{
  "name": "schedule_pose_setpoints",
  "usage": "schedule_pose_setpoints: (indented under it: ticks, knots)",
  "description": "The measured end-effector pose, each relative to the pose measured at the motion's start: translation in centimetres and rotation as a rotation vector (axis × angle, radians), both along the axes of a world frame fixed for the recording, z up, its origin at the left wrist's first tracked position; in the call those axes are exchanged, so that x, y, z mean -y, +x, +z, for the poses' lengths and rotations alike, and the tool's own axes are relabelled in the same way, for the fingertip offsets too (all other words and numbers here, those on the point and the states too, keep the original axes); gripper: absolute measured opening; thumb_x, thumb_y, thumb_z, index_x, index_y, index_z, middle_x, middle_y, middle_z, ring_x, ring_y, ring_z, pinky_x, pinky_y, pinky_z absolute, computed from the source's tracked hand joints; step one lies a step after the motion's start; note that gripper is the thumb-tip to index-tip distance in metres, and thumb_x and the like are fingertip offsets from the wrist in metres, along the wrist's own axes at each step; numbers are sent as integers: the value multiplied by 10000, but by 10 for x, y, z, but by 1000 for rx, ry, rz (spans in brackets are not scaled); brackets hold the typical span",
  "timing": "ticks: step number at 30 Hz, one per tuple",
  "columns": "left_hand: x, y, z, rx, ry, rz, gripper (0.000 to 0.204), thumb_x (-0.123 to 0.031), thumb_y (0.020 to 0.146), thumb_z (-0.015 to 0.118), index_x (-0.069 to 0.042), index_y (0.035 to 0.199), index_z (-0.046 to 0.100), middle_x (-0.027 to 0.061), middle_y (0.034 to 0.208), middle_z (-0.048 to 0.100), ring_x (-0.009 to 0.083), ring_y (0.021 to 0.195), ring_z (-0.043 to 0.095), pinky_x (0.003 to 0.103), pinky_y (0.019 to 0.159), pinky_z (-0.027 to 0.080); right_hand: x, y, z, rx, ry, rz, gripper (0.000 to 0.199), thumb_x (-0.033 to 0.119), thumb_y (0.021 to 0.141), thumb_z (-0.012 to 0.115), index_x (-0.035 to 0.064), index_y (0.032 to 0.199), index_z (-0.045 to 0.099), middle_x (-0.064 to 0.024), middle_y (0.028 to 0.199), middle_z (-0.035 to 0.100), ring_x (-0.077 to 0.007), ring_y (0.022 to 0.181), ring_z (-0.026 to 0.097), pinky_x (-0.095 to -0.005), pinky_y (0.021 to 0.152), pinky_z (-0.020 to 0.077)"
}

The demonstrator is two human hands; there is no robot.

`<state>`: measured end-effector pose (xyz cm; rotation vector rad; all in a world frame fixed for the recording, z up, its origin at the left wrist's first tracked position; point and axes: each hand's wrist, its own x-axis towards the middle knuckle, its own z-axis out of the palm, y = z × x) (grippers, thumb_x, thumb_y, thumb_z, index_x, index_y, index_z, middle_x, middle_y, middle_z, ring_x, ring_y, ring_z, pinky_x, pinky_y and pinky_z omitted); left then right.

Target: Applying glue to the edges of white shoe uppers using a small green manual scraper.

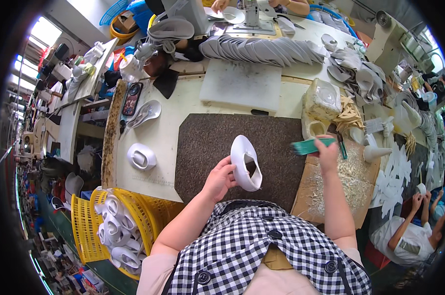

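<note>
My left hand grips a white shoe upper by its left side, above a dark rough mat. The upper is tilted, with its oval opening showing. In my right hand is a green brush, its bristles pointing left over the mat's right edge. Just beyond the brush stands a glue-crusted container with a round opening at its front. Another white upper sits alone on the table, left of the mat.
A yellow basket full of white uppers stands at lower left. Crumb-covered cardboard lies at right. Stacked grey pieces line the back, before a sewing machine with another person's hands. A phone rests at left.
</note>
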<state>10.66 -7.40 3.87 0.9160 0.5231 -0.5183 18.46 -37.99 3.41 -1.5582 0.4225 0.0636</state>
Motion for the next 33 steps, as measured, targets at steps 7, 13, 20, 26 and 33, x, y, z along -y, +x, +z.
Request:
schedule_pose_setpoints:
  ticks: [7,13,20,26,33]
  knots:
    - [9,1,6,33,-26,-112,453,-176,910,380,-95,1346,287,125,1109,559,225,906,609,374,795,490,-120,1,13,161,146,264,137,84,849,548,56,977,509,-44,844,560,-142,736,591,-291,630,538]
    - [2,6,16,0,-198,-113,517,-426,930,266,-110,1337,299,110,1143,541,226,951,593,394,807,473,-115,-16,54,725,-457,1000,282,-17,693,619,65,951,541,-80,891,605,-222,789,618,-294,718,503]
    - [-15,24,27,36,-355,144,564,-505,888,353,-122,1302,341,147,1238,451,299,1114,481,480,923,405,-91,-34,58,1104,-537,999,348,-22,622,618,86,945,546,-79,937,625,-250,820,624,-333,707,524]
    - [-28,19,5,92,-522,323,487,-358,873,469,-103,1273,361,127,1209,480,284,1150,451,459,954,384,-120,-43,23,890,-201,562,219,-86,786,531,41,959,485,-130,943,610,-220,835,615,-297,732,499]
    - [-35,2,5,120,-626,481,482,-210,842,505,-41,1267,353,128,1177,515,269,1136,462,401,936,409,-144,-45,14,674,189,416,129,-14,855,520,21,971,477,-122,929,592,-177,841,592,-260,733,462]
